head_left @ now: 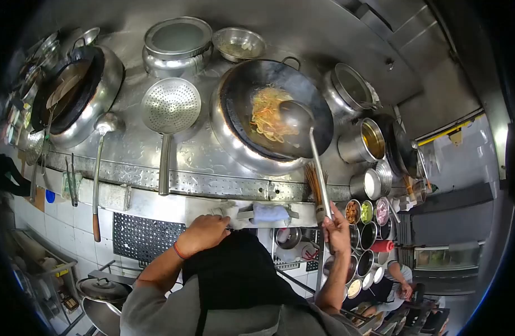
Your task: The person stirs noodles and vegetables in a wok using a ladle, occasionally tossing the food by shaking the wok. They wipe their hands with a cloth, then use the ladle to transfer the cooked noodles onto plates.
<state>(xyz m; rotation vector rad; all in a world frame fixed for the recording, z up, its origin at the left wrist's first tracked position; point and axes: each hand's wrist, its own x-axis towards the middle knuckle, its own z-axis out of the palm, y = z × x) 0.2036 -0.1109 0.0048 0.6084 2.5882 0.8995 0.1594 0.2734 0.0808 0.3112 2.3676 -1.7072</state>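
Observation:
My right hand is closed around the long handle of a metal ladle, whose bowl sits in a dark wok. Beside the ladle's bowl lie stir-fried noodles with shredded vegetables, and light steam hangs over them. At the front edge of the stove, my left hand is curled next to a greyish cloth. What its fingers hold, if anything, is hidden. A bamboo wok brush stands beside the ladle's handle.
A perforated strainer and a second ladle lie on the steel stovetop. Another wok stands left. At right are a pot of amber liquid and several ingredient containers. A co-worker is at lower right.

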